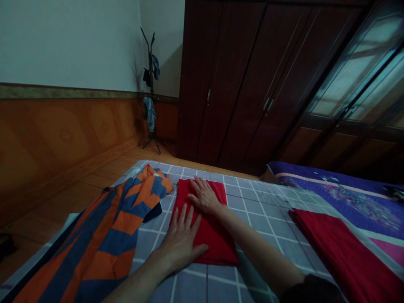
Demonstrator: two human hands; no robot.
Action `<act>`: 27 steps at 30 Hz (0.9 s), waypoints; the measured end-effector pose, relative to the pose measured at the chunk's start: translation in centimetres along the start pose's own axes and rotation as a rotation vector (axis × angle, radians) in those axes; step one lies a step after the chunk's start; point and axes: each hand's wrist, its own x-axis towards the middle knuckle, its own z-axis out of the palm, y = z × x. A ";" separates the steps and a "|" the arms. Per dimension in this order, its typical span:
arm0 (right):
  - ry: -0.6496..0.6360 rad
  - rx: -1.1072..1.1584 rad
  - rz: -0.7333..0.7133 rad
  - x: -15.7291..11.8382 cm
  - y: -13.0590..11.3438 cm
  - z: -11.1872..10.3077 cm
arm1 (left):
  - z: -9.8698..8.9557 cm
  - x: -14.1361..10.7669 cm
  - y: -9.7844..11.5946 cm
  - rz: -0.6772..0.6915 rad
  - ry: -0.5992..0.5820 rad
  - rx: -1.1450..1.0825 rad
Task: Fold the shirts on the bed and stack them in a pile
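A folded red cloth (214, 235) lies flat as a rectangle on the bed's grey checked sheet (252, 219). My left hand (181, 242) rests on its left side, palm down with the fingers spread. Higher up on the same cloth, my right hand (205, 195) lies flat, fingers stretched toward the upper left. Neither hand grips anything. To the left, an orange and blue patterned garment (123, 231) is spread loosely along the bed's edge. Another folded red cloth (341, 248) lies at the right, apart from both hands.
Past the bed's far edge stand a dark wooden wardrobe (240, 84) and a coat rack (151, 84) hung with clothes. A purple patterned bedspread (331, 189) covers a surface on the right. Tiled floor (94, 172) runs along the left.
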 end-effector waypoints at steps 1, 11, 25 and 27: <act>-0.019 -0.001 -0.032 -1.0 -0.2 0.1 | 0.0 0.0 0.0 0.002 -0.009 -0.005; -0.005 -0.102 0.367 -2.3 8.8 -2.4 | -0.9 -0.2 0.4 -0.002 -0.036 0.025; -0.004 -0.019 0.117 -2.0 0.8 -0.5 | -0.5 0.0 0.4 -0.005 -0.045 0.033; -0.078 0.027 -0.060 -0.9 -1.3 0.5 | -0.3 0.1 0.4 -0.018 -0.060 0.025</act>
